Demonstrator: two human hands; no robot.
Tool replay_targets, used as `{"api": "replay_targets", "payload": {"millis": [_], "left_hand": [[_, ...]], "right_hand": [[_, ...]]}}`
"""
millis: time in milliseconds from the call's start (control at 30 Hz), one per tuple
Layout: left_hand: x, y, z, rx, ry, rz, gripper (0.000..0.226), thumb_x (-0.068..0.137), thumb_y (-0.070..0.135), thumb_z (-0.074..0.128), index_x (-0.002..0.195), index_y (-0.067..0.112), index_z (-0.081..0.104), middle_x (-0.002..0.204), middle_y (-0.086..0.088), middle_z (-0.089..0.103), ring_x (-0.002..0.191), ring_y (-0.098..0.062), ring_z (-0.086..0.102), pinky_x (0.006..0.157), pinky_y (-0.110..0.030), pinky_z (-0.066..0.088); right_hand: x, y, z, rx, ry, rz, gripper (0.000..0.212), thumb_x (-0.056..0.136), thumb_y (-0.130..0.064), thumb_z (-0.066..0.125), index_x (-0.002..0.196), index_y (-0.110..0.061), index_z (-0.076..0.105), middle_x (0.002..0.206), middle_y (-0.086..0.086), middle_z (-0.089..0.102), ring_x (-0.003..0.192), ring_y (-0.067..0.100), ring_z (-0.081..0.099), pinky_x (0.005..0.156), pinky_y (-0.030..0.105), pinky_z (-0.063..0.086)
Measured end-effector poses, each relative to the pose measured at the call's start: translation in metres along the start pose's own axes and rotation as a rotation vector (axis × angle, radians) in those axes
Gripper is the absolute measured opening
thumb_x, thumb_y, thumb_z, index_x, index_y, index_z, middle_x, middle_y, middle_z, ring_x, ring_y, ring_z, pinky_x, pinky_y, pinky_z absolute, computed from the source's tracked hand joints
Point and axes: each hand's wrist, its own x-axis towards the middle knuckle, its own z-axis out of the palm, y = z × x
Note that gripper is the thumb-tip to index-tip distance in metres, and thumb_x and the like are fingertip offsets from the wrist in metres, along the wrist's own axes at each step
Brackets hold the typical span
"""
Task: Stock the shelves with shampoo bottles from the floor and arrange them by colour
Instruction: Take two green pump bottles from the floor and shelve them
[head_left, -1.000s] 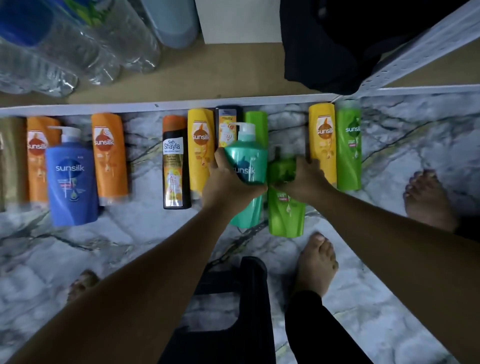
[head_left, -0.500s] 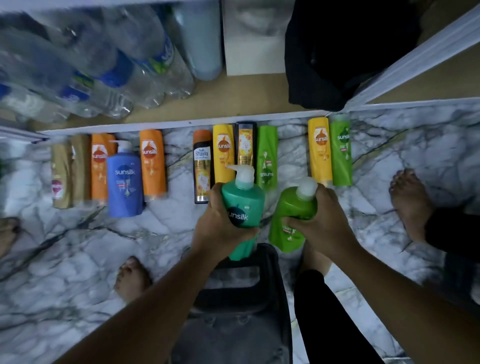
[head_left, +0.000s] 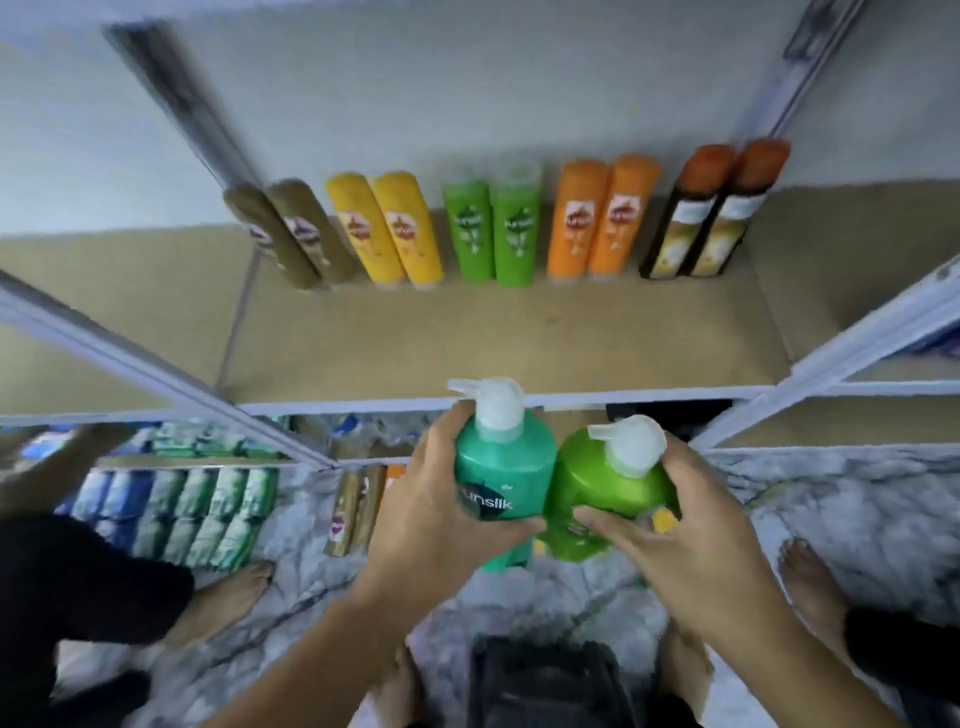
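The teal pump bottle (head_left: 506, 478) and the green pump bottle (head_left: 608, 499) are being held side by side, touching, white pump heads up. They are hanging in the air just in front of the shelf's (head_left: 493, 338) front edge, above the marble floor (head_left: 831, 509). The left hand (head_left: 431, 519) is wrapping round the teal one from its left, fingers curling across the label. The right hand (head_left: 685, 530) is gripping the green one from its right, fingers reaching across its front. The hands are sitting close together, a bottle in each.

Along the back of the brown shelf board a row is standing in pairs: olive-brown bottles (head_left: 291, 234), yellow bottles (head_left: 387, 228), green bottles (head_left: 493, 228), orange bottles (head_left: 597, 218), then dark bottles with orange caps (head_left: 706, 218) at the right end.

On the floor beside the left hand, gold bottles (head_left: 353, 509) are lying. Further left, blurred blue-green packs (head_left: 208, 509) are sitting in rows. Bare feet (head_left: 228, 592) are resting on the marble on either side.
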Motion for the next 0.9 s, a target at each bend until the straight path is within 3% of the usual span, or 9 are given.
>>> {"api": "replay_targets", "payload": {"millis": [133,267,433,500,567,667,800,900], "left_hand": [[-0.004,0.052,-0.080,-0.010,0.104,0.118,0.112,0.051,0.057,0.093,0.118,0.085,0.008,0.119,0.039,0.047,0.113,-0.008,0.056,0.092,-0.041,0.053],[-0.011,0.101,-0.150,-0.044,0.237,0.200,0.111,0.049,0.063,0.091,0.126,0.079,0.013,0.131,0.024,0.053,0.118,-0.008,0.058,0.095,-0.042,0.054],[-0.018,0.167,-0.226,-0.023,0.325,0.287,0.110,0.050,0.064,0.090,0.128,0.076,0.014,0.128,0.026,0.055,0.112,-0.004,0.060,0.094,-0.040,0.055],[-0.019,0.192,-0.252,-0.043,0.384,0.320,0.109,0.049,0.061,0.092,0.130,0.073,0.020,0.123,0.024,0.059,0.110,-0.004,0.062,0.093,-0.041,0.055],[-0.017,0.212,-0.274,-0.050,0.440,0.351,0.107,0.050,0.056,0.094,0.132,0.067,0.027,0.116,0.024,0.062,0.105,-0.002,0.063,0.090,-0.042,0.056],[-0.005,0.239,-0.303,-0.047,0.497,0.376,0.107,0.052,0.050,0.096,0.136,0.058,0.030,0.110,0.027,0.065,0.097,0.001,0.066,0.085,-0.038,0.058],[0.025,0.257,-0.336,-0.065,0.498,0.378,0.109,0.055,0.045,0.096,0.140,0.050,0.029,0.108,0.030,0.062,0.094,0.012,0.063,0.078,-0.013,0.051],[0.052,0.258,-0.351,-0.107,0.490,0.360,0.111,0.056,0.040,0.097,0.143,0.047,0.027,0.115,0.020,0.062,0.097,0.004,0.065,0.082,-0.017,0.052]], "right_hand": [[0.004,-0.089,-0.025,0.043,0.031,-0.113,0.071,0.065,-0.046,0.090,0.124,-0.053,0.053,0.122,-0.029,0.061,0.113,-0.007,0.058,0.092,0.023,0.051],[0.006,-0.174,-0.051,0.058,0.074,-0.259,0.065,0.060,-0.060,0.082,0.116,-0.063,0.051,0.120,-0.035,0.059,0.112,-0.011,0.055,0.090,0.020,0.046],[0.004,-0.271,-0.090,0.105,0.079,-0.434,0.067,0.067,-0.035,0.091,0.118,-0.057,0.053,0.116,-0.039,0.060,0.109,-0.016,0.056,0.084,0.002,0.041],[0.007,-0.304,-0.104,0.118,0.065,-0.498,0.071,0.069,-0.031,0.091,0.126,-0.050,0.055,0.119,-0.033,0.063,0.110,-0.008,0.060,0.089,0.008,0.046],[0.014,-0.330,-0.115,0.129,0.054,-0.541,0.074,0.070,-0.032,0.091,0.133,-0.046,0.053,0.122,-0.024,0.066,0.112,-0.001,0.063,0.097,0.025,0.051],[0.030,-0.364,-0.126,0.136,0.050,-0.600,0.075,0.072,-0.037,0.089,0.137,-0.044,0.051,0.124,-0.020,0.066,0.112,0.000,0.064,0.100,0.036,0.052],[0.059,-0.404,-0.128,0.130,0.068,-0.626,0.069,0.074,-0.036,0.088,0.133,-0.042,0.052,0.112,-0.021,0.070,0.101,-0.006,0.066,0.095,0.028,0.054],[0.086,-0.425,-0.118,0.101,0.075,-0.630,0.063,0.076,-0.033,0.087,0.127,-0.043,0.051,0.109,-0.022,0.068,0.097,-0.009,0.064,0.087,0.020,0.050]]}}
